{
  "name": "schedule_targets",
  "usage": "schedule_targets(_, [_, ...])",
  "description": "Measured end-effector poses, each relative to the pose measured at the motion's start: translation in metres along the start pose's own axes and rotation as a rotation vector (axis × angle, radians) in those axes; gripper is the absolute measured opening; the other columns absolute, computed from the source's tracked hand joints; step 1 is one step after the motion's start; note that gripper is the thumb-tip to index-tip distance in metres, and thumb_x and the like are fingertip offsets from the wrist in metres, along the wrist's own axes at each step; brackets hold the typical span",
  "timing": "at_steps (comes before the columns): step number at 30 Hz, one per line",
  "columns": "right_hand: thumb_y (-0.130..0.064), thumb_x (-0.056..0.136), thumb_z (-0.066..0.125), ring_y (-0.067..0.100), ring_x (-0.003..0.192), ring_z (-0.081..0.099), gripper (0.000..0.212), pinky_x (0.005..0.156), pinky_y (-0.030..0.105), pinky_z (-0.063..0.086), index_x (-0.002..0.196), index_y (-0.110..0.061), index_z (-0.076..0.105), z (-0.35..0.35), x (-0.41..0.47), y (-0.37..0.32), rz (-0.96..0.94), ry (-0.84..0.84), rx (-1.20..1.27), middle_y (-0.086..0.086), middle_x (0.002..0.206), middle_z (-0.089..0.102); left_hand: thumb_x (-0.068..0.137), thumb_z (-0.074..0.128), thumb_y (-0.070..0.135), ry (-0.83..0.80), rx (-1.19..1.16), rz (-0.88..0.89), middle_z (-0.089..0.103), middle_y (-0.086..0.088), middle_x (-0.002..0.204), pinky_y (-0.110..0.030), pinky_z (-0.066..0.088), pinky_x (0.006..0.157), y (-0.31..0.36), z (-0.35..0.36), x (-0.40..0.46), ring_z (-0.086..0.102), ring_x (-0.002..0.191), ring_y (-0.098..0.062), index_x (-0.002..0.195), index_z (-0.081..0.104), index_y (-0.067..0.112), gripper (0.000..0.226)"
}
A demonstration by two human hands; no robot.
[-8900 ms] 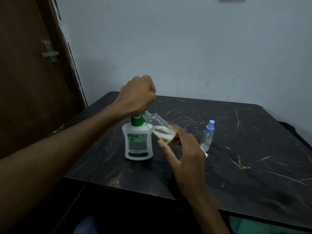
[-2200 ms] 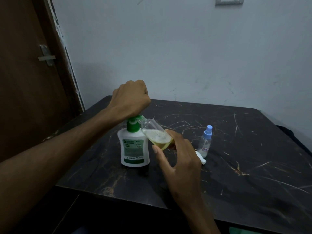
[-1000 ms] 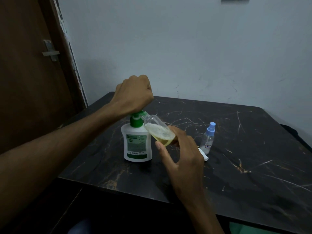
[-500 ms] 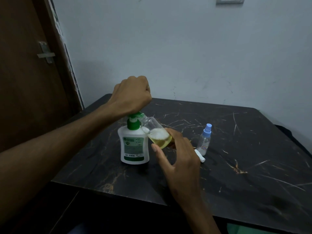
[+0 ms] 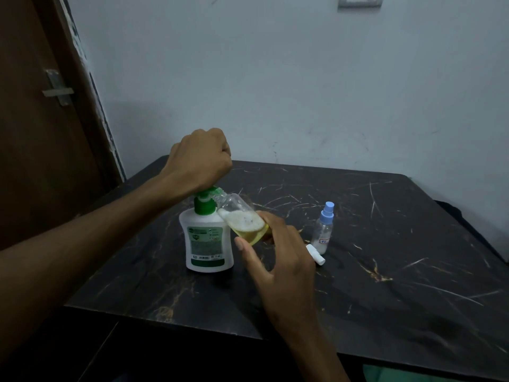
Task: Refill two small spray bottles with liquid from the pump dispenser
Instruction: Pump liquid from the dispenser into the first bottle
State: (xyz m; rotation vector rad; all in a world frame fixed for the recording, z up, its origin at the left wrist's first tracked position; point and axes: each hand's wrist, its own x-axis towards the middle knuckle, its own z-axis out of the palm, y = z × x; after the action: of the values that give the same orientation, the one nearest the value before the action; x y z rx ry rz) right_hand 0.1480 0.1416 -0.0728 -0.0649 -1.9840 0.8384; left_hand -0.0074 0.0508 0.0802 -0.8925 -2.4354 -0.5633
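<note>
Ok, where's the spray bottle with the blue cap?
The blue-capped spray bottle stands upright on the dark table, right of the pump dispenser, beside a loose white cap.

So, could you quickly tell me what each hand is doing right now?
Left hand: fist pressing the pump dispenser.
Right hand: holds the tilted spray bottle.

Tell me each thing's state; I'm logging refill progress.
Pump dispenser: upright, left hand pressing its head.
Open bottle: tilted, neck at the nozzle, part-filled, held by right hand.
Blue-capped bottle: upright, capped.
White sprayer top: lying loose on table.
</note>
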Motion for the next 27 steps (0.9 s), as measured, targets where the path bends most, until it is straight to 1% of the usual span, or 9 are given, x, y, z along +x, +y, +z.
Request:
schedule_targets(3, [-0.047,0.098,0.066,0.006,0.100,0.061,0.044,0.085,0.026,0.052,0.134,-0.022,0.062,0.0000,0.0003,0.0001,0.003,-0.009,0.003,-0.008,0.111,0.066,0.078,0.054,0.003,-0.002,0.025,0.012,0.070,-0.003,0.073,-0.028,0.042,0.059,0.0004,-0.0016,-0.0002,0.058,0.059,-0.021,0.064,0.071,0.006,0.022])
schedule_targets(6, [-0.049,0.099,0.064,0.004,0.098,0.060,0.043,0.084,0.025,0.051,0.133,-0.023,0.061,-0.0011,-0.0002,-0.0010,0.009,-0.004,0.001,-0.009,0.110,0.066,0.075,0.054,0.000,0.013,0.020,0.016,0.038,0.007,0.047,-0.025,0.026,0.050,0.0065,-0.0066,0.0000,0.036,0.046,-0.013,0.045,0.040,0.016,0.037])
schedule_targets(9, [-0.051,0.099,0.063,0.003,0.098,0.060,0.045,0.084,0.023,0.050,0.134,-0.023,0.061,-0.0001,-0.0003,-0.0007,0.016,-0.009,-0.013,-0.009,0.109,0.065,0.078,0.055,0.002,0.025,0.013,0.025,0.060,-0.001,0.060,-0.025,0.032,0.054,0.0023,-0.0025,-0.0004,0.049,0.052,-0.016,0.052,0.060,0.012,0.028])
schedule_targets(11, [-0.051,0.099,0.063,0.003,0.099,0.060,0.046,0.084,0.023,0.051,0.135,-0.023,0.061,0.0000,-0.0003,-0.0012,0.021,-0.015,-0.016,-0.009,0.110,0.065,0.082,0.055,0.004,0.027,0.019,0.023,0.075,-0.006,0.083,-0.029,0.040,0.062,-0.0003,0.0004,-0.0016,0.061,0.064,-0.021,0.076,0.078,0.008,0.024])
schedule_targets(13, [-0.049,0.098,0.065,0.002,0.099,0.060,0.045,0.085,0.023,0.051,0.135,-0.024,0.061,-0.0004,-0.0004,-0.0022,0.013,-0.017,-0.016,-0.010,0.111,0.065,0.082,0.055,0.005,0.013,0.028,0.023,0.074,-0.006,0.080,-0.028,0.040,0.062,-0.0011,-0.0011,-0.0027,0.059,0.061,-0.019,0.070,0.075,0.009,0.024])
schedule_targets(15, [-0.047,0.098,0.067,0.001,0.100,0.060,0.044,0.086,0.020,0.050,0.135,-0.023,0.061,-0.0009,-0.0005,-0.0026,0.002,-0.008,-0.011,-0.010,0.111,0.066,0.078,0.053,0.002,0.009,0.033,0.033,0.057,0.001,0.057,-0.025,0.032,0.053,0.0008,-0.0053,-0.0022,0.046,0.049,-0.013,0.049,0.053,0.015,0.031])
schedule_targets(18, [-0.046,0.097,0.067,-0.002,0.100,0.058,0.046,0.089,0.011,0.045,0.134,-0.019,0.063,-0.0014,-0.0001,-0.0019,-0.008,0.019,-0.007,-0.009,0.112,0.067,0.073,0.053,0.002,0.018,0.027,0.041,0.036,0.010,0.046,-0.025,0.028,0.051,0.0055,-0.0091,-0.0009,0.037,0.044,-0.012,0.044,0.038,0.017,0.036])
schedule_targets(25, [-0.047,0.097,0.066,-0.001,0.103,0.059,0.047,0.088,0.016,0.049,0.136,-0.022,0.061,-0.0014,0.0007,-0.0020,-0.006,-0.019,-0.004,-0.010,0.115,0.066,0.078,0.053,0.005,-0.019,0.039,0.021,0.070,-0.002,0.074,-0.030,0.048,0.060,0.0001,-0.0036,-0.0018,0.060,0.058,-0.016,0.059,0.067,0.009,0.023])
schedule_targets(27, [-0.048,0.098,0.065,-0.001,0.103,0.059,0.047,0.090,0.015,0.048,0.136,-0.021,0.061,-0.0018,0.0005,-0.0017,-0.005,-0.018,0.001,-0.010,0.115,0.066,0.076,0.053,0.003,-0.005,0.033,0.023,0.058,-0.011,0.059,-0.027,0.042,0.055,0.0033,-0.0074,-0.0001,0.052,0.051,-0.014,0.049,0.056,0.012,0.029])
